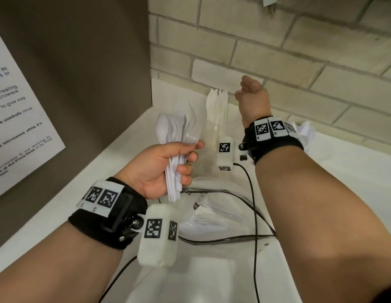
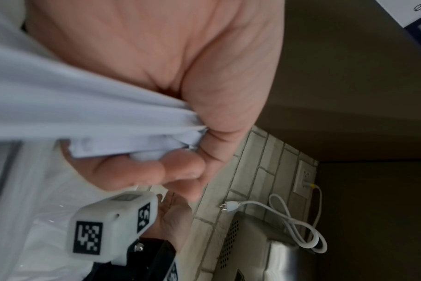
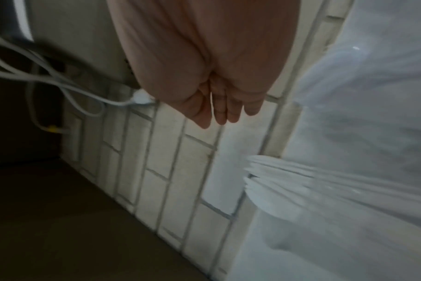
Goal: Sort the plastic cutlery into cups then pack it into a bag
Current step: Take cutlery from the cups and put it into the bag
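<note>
My left hand [image 1: 164,162] grips a bundle of white plastic spoons [image 1: 168,132] by the handles, bowls up, above the white counter [image 1: 343,193]. In the left wrist view the fingers [image 2: 137,171] curl round those handles [image 2: 84,117]. A clear cup [image 1: 212,136] with white knives [image 1: 216,106] stands by the wall. My right hand [image 1: 252,92] hangs just right of the knife tips, fingers relaxed and holding nothing; its fingers [image 3: 219,110] lie straight in the right wrist view. A clear zip bag [image 1: 234,235] lies on the counter below my hands with forks [image 1: 220,212] inside.
A brown panel with a printed notice [image 1: 19,119] closes the left side, and a brick wall [image 1: 277,51] the back. Black cables [image 1: 253,193] cross the bag. Crumpled white plastic [image 1: 306,132] lies right of my right wrist. A white plug cord [image 2: 231,206] hangs over a metal appliance [image 2: 252,247].
</note>
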`<action>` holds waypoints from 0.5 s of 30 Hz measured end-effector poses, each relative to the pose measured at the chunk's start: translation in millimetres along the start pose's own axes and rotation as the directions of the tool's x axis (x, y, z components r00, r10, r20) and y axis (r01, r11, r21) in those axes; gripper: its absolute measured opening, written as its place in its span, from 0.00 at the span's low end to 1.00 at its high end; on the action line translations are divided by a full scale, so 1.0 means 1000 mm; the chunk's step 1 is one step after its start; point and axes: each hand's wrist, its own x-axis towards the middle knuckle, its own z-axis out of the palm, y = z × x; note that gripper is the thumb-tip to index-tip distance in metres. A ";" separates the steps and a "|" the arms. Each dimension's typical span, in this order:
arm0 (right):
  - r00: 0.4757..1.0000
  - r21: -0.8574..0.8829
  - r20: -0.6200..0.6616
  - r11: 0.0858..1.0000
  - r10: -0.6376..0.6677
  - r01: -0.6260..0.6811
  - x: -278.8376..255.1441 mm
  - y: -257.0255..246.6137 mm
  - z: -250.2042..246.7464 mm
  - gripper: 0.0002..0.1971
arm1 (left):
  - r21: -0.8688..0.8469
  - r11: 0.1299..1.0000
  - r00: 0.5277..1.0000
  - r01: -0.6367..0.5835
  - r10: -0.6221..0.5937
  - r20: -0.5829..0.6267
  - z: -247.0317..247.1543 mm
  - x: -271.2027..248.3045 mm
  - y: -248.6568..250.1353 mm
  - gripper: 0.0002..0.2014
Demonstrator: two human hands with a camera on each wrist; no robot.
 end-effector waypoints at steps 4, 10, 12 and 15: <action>0.999 0.044 0.019 0.998 -0.046 0.045 -0.034 -0.040 -0.014 0.18 | 0.052 0.998 0.998 -0.022 0.019 0.051 0.008 -0.008 -0.001 0.09; 0.941 -0.141 0.338 0.990 0.024 0.025 -0.131 -0.073 -0.042 0.11 | 0.142 0.987 0.990 -0.075 0.057 0.128 0.018 -0.020 -0.005 0.14; 0.905 -0.277 0.414 0.961 0.095 0.025 -0.154 -0.067 -0.047 0.18 | 0.183 0.979 0.992 -0.084 0.065 0.107 0.022 -0.024 -0.011 0.13; 0.885 -0.272 0.453 0.962 0.104 0.027 -0.175 -0.049 -0.048 0.15 | 0.233 0.969 0.996 -0.075 0.061 0.067 0.033 -0.027 -0.020 0.08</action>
